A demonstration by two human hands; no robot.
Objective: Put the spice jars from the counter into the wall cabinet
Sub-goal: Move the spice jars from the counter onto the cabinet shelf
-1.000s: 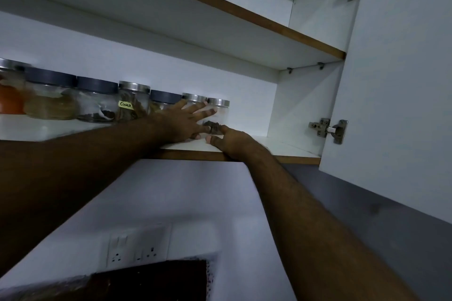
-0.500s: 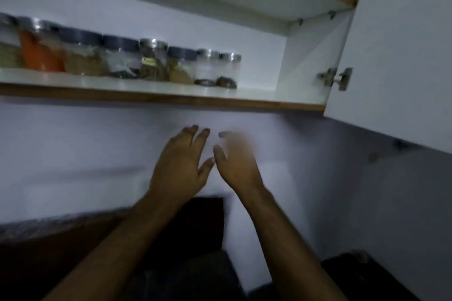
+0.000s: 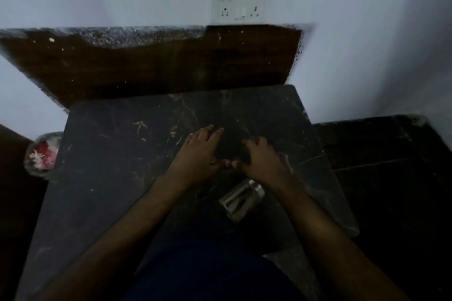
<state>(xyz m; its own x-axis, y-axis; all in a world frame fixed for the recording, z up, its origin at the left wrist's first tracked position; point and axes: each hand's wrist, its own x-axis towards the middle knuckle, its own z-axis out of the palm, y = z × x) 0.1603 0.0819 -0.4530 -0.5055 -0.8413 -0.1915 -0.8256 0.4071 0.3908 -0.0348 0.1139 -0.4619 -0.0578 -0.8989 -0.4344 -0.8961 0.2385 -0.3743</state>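
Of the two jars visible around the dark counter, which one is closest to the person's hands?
The clear glass jar, just below the right hand on the dark counter. The other, the red-filled jar, sits off the counter's left edge, well away from both hands.

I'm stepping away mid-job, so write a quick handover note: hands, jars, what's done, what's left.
Left hand: open, empty, low over the dark marble counter.
Right hand: fingers curled, nothing visibly in its grip, beside the left.
One clear spice jar with a metal lid lies on its side on the counter, just near of the right wrist.
A jar with red contents sits off the counter's left edge; the view is blurred.
Done: cannot be judged here, the wall cabinet is out of view.
Left: pick up the lying jar and shelve it.
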